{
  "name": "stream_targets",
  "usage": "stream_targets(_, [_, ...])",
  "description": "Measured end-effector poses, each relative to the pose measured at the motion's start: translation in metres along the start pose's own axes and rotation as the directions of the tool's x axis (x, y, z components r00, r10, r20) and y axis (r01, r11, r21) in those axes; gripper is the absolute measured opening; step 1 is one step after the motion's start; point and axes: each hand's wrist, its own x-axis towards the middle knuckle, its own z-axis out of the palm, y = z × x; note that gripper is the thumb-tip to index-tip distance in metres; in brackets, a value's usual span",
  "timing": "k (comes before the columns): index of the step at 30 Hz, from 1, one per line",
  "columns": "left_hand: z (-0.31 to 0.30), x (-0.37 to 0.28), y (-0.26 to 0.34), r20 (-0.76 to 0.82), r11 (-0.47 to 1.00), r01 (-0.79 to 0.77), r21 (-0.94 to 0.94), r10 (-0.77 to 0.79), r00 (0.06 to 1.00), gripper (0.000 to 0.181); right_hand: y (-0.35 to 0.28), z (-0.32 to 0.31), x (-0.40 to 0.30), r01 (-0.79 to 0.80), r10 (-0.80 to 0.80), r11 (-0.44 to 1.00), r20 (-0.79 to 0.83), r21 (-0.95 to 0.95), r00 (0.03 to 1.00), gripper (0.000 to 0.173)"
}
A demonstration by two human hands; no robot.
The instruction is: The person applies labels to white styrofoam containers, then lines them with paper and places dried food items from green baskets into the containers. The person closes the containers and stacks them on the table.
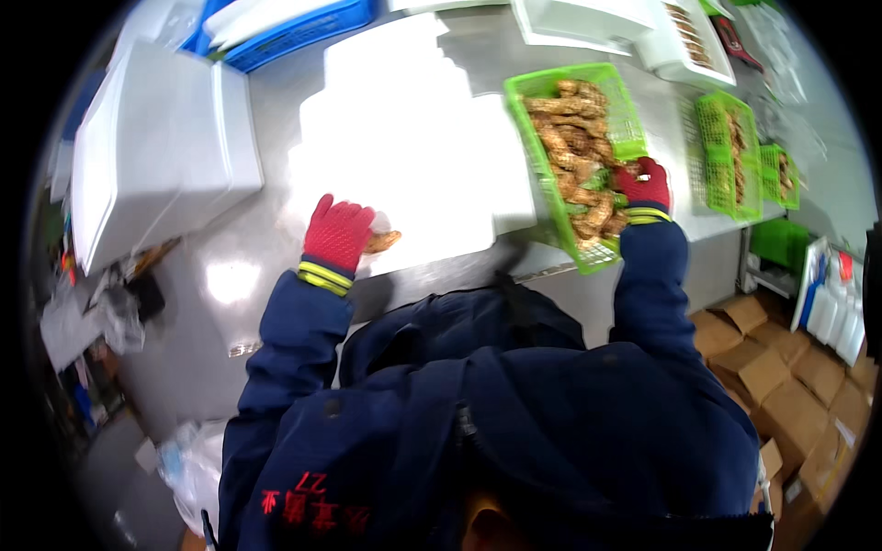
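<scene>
My left hand [337,234], in a red knit glove, is palm down at the near left edge of bright white sheets [406,144] on the metal table. A brown mushroom piece [383,241] shows at its thumb side; whether the hand grips it is hidden. My right hand [645,183], also gloved, has curled fingers at the right wall of a green plastic mesh basket [555,186]. Brown mushrooms [568,148] with some green bits among them fill much of that basket. A small pale, shiny spot shows at the right fingers, too blurred to name.
A large white foam box [162,151] stands on the left, with a blue crate [296,34] behind. White foam boxes [586,21] line the back. Smaller green baskets [730,158] sit at the right. Cardboard boxes [772,372] cover the floor below right.
</scene>
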Motion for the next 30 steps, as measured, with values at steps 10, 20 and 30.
stream_targets(10, [0.012,0.004,0.02,0.229,0.992,0.117,0.044,-0.124,0.966,0.013,-0.273,0.099,-0.078,0.463,-0.829,0.545,0.364,0.699,0.426,0.038])
stream_targets(20, [0.014,0.012,0.025,0.488,0.988,0.124,0.093,-0.154,0.859,0.021,-0.28,0.127,-0.086,0.847,-0.404,0.529,0.893,0.051,0.198,0.024])
stream_targets(30, [0.003,0.017,0.023,0.514,0.988,0.146,0.048,-0.15,0.845,0.021,-0.275,0.138,-0.082,0.804,-0.403,0.567,0.911,0.176,0.084,0.011])
